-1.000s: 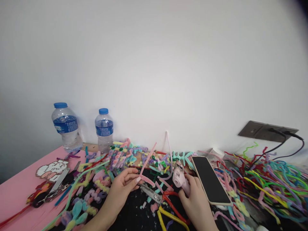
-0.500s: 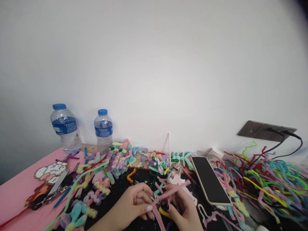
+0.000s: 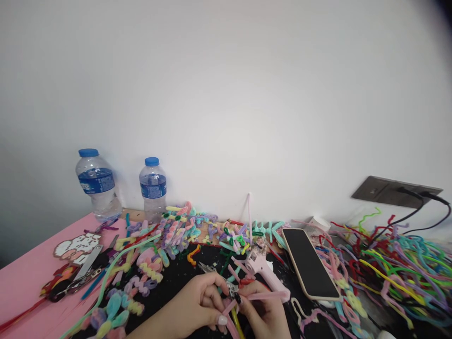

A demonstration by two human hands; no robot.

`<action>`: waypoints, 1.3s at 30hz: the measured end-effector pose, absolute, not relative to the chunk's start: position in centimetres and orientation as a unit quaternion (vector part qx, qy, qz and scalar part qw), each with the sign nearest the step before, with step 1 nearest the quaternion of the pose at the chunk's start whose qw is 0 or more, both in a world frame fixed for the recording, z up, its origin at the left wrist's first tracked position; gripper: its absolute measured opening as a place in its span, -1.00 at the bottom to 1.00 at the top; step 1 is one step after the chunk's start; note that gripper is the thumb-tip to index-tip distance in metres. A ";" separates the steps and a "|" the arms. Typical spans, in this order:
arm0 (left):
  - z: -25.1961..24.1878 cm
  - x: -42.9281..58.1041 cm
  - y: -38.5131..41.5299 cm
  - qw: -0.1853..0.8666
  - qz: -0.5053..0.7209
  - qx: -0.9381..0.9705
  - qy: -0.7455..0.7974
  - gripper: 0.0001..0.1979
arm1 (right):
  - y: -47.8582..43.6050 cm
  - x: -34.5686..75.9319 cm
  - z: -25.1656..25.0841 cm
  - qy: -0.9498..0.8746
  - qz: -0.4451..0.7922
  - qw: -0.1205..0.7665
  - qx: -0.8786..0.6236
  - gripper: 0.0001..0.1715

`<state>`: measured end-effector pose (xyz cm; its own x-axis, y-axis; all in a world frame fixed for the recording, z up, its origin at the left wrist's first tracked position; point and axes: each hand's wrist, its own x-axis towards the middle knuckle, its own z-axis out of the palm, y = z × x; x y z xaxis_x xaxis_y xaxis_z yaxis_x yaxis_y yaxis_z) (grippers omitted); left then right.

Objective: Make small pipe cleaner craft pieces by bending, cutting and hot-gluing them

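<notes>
My left hand (image 3: 201, 303) and my right hand (image 3: 263, 313) meet low at the table's near edge, both pinched on a pink pipe cleaner (image 3: 264, 296) that bends between them. Its free end points right over the black mat (image 3: 176, 282). A pink glue gun (image 3: 263, 267) lies just beyond my right hand, untouched. Small pliers (image 3: 215, 273) with red and yellow handles lie partly hidden under my fingers.
Heaps of coloured pipe cleaners (image 3: 395, 268) cover the right side, and twisted pieces (image 3: 176, 230) lie at the back. A phone (image 3: 306, 262) lies face up at right. Two water bottles (image 3: 95, 184) stand by the wall. Scissors (image 3: 90, 263) rest on the pink surface. Cables run from a wall socket (image 3: 391, 192).
My right hand let go of the glue gun, which now lies on the mat, and joined the left on the pink pipe cleaner. Both hands moved nearer to me.
</notes>
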<state>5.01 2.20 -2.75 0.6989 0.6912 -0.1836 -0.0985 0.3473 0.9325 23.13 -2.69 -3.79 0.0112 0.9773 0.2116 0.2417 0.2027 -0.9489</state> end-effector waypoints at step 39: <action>-1.7 4.1 3.3 0.739 0.407 0.366 0.392 -0.72 | -2.4 23.6 -0.6 -0.678 0.251 0.514 -0.462 -0.83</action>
<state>4.10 3.29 -1.73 0.3619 0.8885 -0.2819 -0.3137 0.4009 0.8607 23.60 -2.43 -0.55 -0.0452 0.8846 0.4641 0.3686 0.4466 -0.8153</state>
